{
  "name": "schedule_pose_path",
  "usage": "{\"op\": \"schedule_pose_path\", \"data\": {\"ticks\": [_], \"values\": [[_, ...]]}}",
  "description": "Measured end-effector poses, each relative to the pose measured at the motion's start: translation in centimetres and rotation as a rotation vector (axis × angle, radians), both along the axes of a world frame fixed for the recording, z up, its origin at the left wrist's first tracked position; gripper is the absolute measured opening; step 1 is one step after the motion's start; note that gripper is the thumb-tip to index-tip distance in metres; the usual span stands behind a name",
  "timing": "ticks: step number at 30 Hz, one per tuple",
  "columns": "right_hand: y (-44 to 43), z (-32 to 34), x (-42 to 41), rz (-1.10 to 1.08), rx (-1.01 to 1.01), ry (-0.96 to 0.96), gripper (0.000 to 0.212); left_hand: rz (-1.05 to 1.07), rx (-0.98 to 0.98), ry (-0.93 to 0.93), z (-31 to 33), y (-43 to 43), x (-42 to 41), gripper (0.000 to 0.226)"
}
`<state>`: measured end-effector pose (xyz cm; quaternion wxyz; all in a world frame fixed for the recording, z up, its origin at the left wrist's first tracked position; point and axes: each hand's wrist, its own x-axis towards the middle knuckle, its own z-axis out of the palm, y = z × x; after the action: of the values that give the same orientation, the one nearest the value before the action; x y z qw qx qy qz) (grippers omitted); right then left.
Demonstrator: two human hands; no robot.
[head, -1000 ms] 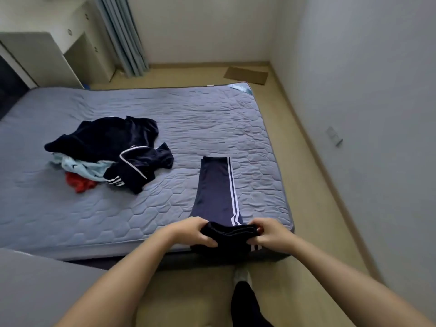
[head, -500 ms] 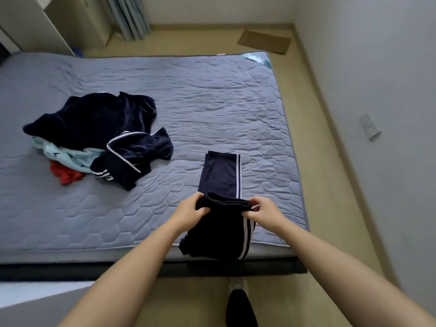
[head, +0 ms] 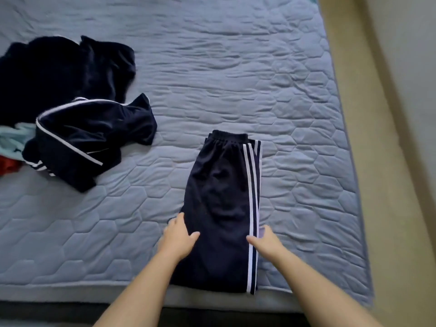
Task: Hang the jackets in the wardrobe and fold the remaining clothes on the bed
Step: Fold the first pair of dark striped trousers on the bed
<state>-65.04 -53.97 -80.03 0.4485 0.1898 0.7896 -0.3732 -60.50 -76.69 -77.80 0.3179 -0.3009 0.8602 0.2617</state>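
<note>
— Where are the striped trousers [head: 221,208] lying?
— Folded on the bed [head: 236,67], lower centre of the frame. The left hand [head: 178,239] is resting loose-fingered along their left edge. The right hand [head: 266,241] is thumbing the stripes, its grip too blurred to tell.

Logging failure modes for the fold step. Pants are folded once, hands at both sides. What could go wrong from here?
1. The track pants end close to the near edge of the mattress; a tug by the left hand or right hand might drag them off.
2. Layers look offset at the waistband; the next fold may skew.
</note>
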Motion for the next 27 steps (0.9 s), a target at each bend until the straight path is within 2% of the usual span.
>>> {"op": "schedule_pose_path", "data": {"ticks": [2,5,10,15,18,21,23,24,25,27], "values": [[0.2,-2.3,3.0,-0.014,0.004,-0.067,0.046,0.046,-0.005,-0.065,-2.5,-0.9,3.4,0.077],[0.0,-4.1,4.9,-0.055,0.044,-0.046,0.042,0.137,0.045,-0.007,-4.6,-2.3,5.6,0.070],[0.0,-5.8,6.0,-0.135,0.041,-0.059,0.029,0.456,0.333,-0.041,-7.2,-3.0,7.3,0.058],[0.1,-6.5,8.7,-0.171,0.061,0.100,0.013,0.331,0.220,-0.080,-8.5,-2.0,9.3,0.032],[1.2,-5.9,9.8,-0.254,0.109,0.174,0.010,0.330,0.363,-0.121,-7.6,-1.1,10.9,0.014],[3.1,-4.9,11.4,-0.224,0.191,0.144,0.010,0.266,0.453,-0.266,-6.4,0.3,12.7,0.014],[3.7,-4.1,12.1,-0.139,0.245,0.083,0.015,0.216,0.339,-0.336,-5.7,0.9,13.0,0.029],[3.7,-3.7,11.9,-0.075,0.302,0.124,0.022,0.211,0.218,-0.333,-5.3,0.9,12.6,0.040],[3.5,-3.3,11.3,-0.003,0.373,0.220,0.032,0.203,0.067,-0.270,-5.0,0.7,12.0,0.049],[2.2,-2.9,9.0,0.160,0.455,0.484,0.050,0.105,-0.199,0.031,-4.4,0.3,9.7,0.058]]}}
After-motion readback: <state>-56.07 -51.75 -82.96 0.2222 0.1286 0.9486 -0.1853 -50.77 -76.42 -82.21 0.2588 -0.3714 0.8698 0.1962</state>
